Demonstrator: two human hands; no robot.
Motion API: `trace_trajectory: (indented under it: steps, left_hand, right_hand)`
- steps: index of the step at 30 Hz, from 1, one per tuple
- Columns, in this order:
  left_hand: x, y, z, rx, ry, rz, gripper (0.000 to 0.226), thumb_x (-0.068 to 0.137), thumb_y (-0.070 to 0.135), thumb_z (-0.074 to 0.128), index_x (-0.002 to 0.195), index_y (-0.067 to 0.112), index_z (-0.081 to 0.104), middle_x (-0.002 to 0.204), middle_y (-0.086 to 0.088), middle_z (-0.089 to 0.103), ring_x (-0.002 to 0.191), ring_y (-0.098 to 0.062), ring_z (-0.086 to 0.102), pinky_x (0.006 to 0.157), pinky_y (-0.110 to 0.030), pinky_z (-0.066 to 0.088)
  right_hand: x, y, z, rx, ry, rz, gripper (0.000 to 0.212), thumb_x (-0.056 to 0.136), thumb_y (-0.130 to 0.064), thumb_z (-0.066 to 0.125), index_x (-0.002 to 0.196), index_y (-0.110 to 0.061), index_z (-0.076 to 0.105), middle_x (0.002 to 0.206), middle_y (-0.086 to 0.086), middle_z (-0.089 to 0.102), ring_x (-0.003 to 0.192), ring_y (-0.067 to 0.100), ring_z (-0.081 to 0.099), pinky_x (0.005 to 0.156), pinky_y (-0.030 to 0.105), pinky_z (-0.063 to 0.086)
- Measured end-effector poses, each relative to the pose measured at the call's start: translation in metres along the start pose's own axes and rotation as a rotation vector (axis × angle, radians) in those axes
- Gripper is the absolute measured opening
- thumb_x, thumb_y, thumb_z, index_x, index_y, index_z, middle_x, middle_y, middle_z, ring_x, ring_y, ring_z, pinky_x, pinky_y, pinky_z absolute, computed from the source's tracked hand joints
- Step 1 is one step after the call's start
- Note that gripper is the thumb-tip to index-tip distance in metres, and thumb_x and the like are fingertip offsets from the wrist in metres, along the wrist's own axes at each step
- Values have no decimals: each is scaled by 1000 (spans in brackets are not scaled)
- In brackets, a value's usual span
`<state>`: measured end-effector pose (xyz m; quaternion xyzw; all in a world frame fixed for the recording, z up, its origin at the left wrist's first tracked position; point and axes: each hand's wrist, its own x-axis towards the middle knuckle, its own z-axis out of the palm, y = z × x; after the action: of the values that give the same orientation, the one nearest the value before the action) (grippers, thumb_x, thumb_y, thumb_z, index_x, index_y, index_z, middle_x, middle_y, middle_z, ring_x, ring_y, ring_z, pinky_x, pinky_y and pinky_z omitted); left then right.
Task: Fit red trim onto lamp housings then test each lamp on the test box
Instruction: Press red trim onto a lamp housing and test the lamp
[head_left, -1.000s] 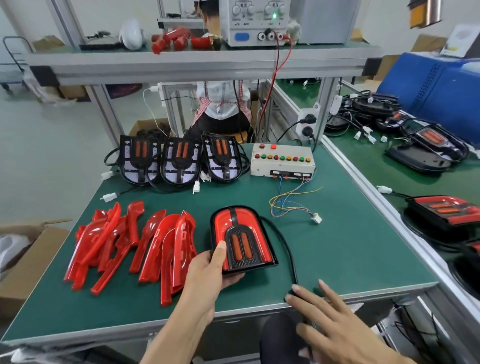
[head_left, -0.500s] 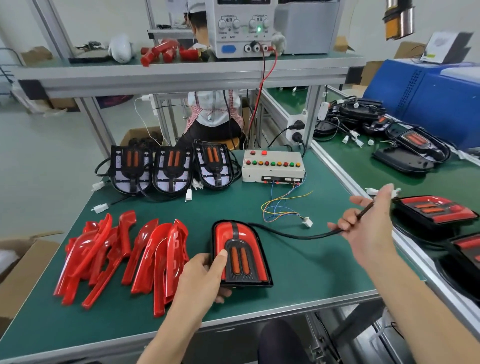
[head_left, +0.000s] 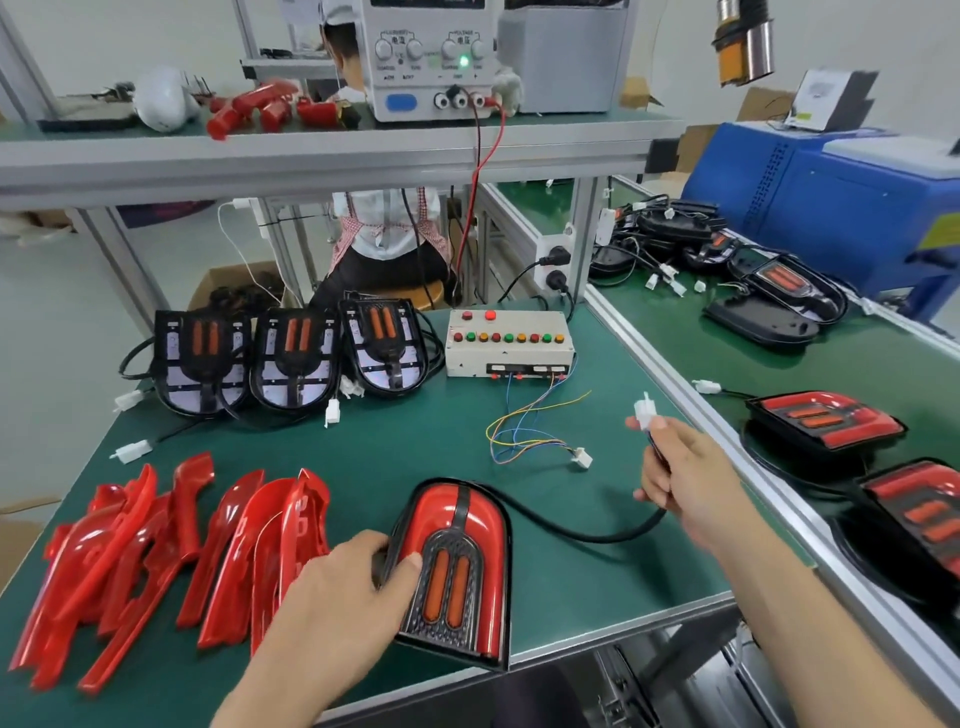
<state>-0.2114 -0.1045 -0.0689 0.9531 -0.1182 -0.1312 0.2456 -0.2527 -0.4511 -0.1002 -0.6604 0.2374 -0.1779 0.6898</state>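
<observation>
**Holding a trimmed lamp and its plug at the bench**

Gripping the near left edge of the trimmed lamp (head_left: 457, 561), the left hand (head_left: 343, 597) has its thumb laid on the lamp's face and its fingers curled round the side. The lamp lies flat at the front edge of the green bench mat (head_left: 395, 447). Its black cable (head_left: 571, 530) curves right to the right hand (head_left: 685, 478), whose thumb and fingers pinch the cable just below the white plug (head_left: 645, 414), held upright above the mat. The test box (head_left: 509, 343) sits at the back of the mat, its coloured wires ending in a white connector (head_left: 582, 457) lying apart from the plug. Loose red trim pieces (head_left: 171, 545) are heaped left of the lamp. Three untrimmed lamp housings (head_left: 291, 358) stand in a row left of the test box.
</observation>
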Motion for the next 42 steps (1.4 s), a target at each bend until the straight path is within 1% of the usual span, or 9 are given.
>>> trace_trajectory:
  steps: [3, 7, 10, 17, 21, 26, 32, 36, 42]
  left_hand:
    - [2, 10, -6, 112, 116, 65, 66, 92, 70, 47, 141, 27, 54, 128, 9, 62, 117, -11, 59, 97, -30, 48]
    - [22, 48, -16, -104, 279, 362, 9, 93, 42, 62, 96, 35, 66, 89, 18, 63, 88, 0, 60, 82, -27, 50]
    - [62, 94, -11, -60, 198, 593, 7, 95, 26, 62, 91, 27, 68, 86, 13, 63, 85, -9, 60, 81, -35, 48]
    - [148, 177, 45, 538, 0, 827, 32, 99, 33, 62, 130, 29, 65, 128, -1, 61, 126, -25, 49, 101, -43, 35]
    - [159, 180, 71, 738, -46, 879, 20, 97, 34, 64, 114, 25, 69, 117, -3, 65, 118, -28, 52, 93, -42, 33]
    - [169, 168, 77, 589, -115, 894, 13, 97, 34, 62, 88, 24, 61, 102, -2, 72, 103, -29, 63, 91, -40, 36]
    - [180, 155, 59, 57, -201, 799, 21, 93, 28, 68, 111, 24, 77, 106, 5, 77, 101, -16, 67, 94, -35, 51]
    - [180, 146, 54, -25, -247, 827, 22, 93, 24, 71, 114, 22, 76, 109, 8, 75, 98, -5, 64, 97, -30, 50]
    - [180, 136, 50, -68, -236, 882, 24, 93, 21, 72, 116, 20, 77, 101, 11, 71, 91, 4, 56, 89, -16, 42]
  right_hand:
    - [1, 4, -6, 173, -52, 12, 26, 108, -26, 49, 104, -12, 71, 67, 2, 59, 47, 14, 48, 59, 31, 59]
    - [5, 8, -9, 151, -24, -36, 24, 104, -21, 56, 96, -15, 78, 80, 3, 66, 46, 10, 34, 47, 22, 43]
    - [11, 15, -6, 134, 7, -19, 26, 105, -20, 55, 92, -13, 78, 72, 3, 60, 45, 10, 27, 43, 21, 28]
    - [18, 32, 3, -61, 103, 17, 26, 102, -28, 60, 89, -15, 78, 63, -2, 46, 48, 11, 26, 42, 21, 20]
    - [20, 34, 3, -69, 89, 16, 23, 101, -25, 63, 85, -16, 78, 64, 2, 49, 46, 11, 27, 40, 20, 22]
    - [22, 37, 2, -187, 52, -5, 24, 100, -32, 63, 86, -22, 79, 62, -1, 53, 46, 10, 33, 43, 20, 27]
    - [17, 36, 0, -280, -17, -65, 43, 84, -64, 63, 91, -24, 77, 61, -6, 48, 53, 13, 31, 49, 25, 24]
    - [14, 33, 3, -348, -79, -82, 31, 95, -56, 63, 93, -28, 78, 61, -6, 44, 57, 16, 29, 49, 26, 22]
    - [10, 20, 6, -510, -150, -172, 42, 97, -52, 62, 79, -14, 67, 63, -6, 34, 59, 14, 26, 50, 23, 20]
